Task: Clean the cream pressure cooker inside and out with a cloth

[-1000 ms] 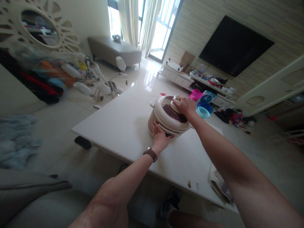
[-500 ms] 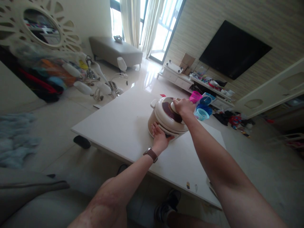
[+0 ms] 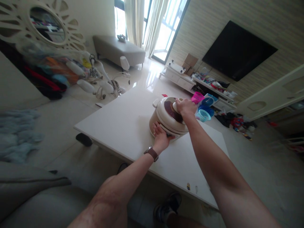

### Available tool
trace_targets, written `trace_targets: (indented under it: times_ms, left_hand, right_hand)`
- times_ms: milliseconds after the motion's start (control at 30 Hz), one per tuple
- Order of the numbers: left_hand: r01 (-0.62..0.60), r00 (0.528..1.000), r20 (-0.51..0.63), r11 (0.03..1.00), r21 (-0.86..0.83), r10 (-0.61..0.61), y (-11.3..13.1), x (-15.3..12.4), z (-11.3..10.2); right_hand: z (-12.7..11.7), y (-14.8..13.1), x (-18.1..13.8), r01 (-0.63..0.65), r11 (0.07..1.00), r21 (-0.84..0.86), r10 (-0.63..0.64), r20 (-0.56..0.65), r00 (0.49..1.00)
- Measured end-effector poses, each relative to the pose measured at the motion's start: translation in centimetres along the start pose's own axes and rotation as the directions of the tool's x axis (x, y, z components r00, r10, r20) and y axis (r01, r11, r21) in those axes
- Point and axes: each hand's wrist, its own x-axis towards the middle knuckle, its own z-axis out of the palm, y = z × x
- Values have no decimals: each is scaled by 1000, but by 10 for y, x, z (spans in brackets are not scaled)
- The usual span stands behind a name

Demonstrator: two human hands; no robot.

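A beige rice cooker (image 3: 154,126) with a brown-centred lid (image 3: 169,108) stands on the white table (image 3: 114,126). The lid sits on the pot, and a side handle (image 3: 156,103) sticks out at its left. My right hand (image 3: 186,108) is closed around the pale knob (image 3: 175,107) on top of the lid. Against the cooker's front side rests my left hand (image 3: 161,136), palm on it and fingers stretched out. A brown-strapped watch (image 3: 151,153) is on my left wrist. My left hand covers part of the front panel.
Pink, blue and turquoise plastic baskets (image 3: 203,115) stand beyond the table. A chandelier (image 3: 104,85) lies on the floor at the left, near a grey bench (image 3: 118,52). A low TV cabinet (image 3: 178,79) lines the far wall. My shoe (image 3: 166,207) shows below the table edge.
The camera view has shifted slightly, so the room appears a little further right. Both hands keep their places on the rice cooker, and the lid stays on.
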Motion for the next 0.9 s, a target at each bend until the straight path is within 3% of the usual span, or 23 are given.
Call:
trace_targets:
  times_ms: [333,500,600,800,900]
  left_hand:
    - [-22,998,-51,998,63,25,-6,27,-16]
    - [23,995,-97,995,94,-14,0,25,-8]
    - [18,999,-50,997,71,-15,6,16,3]
    - [10,999,32,999,51,-12,12,10,1]
    - [4,997,74,999,45,-7,11,11,-5]
  right_hand:
    - [13,-28,23,48,998,51,-46,-34,998]
    - [22,-48,43,58,995,78,-56,-30,998]
    - [23,-55,53,46,996,83,-46,-9,999]
    - [4,-51,60,42,998,56,-46,72,996]
    - [-16,-44,69,4,997,72,-6,32,999]
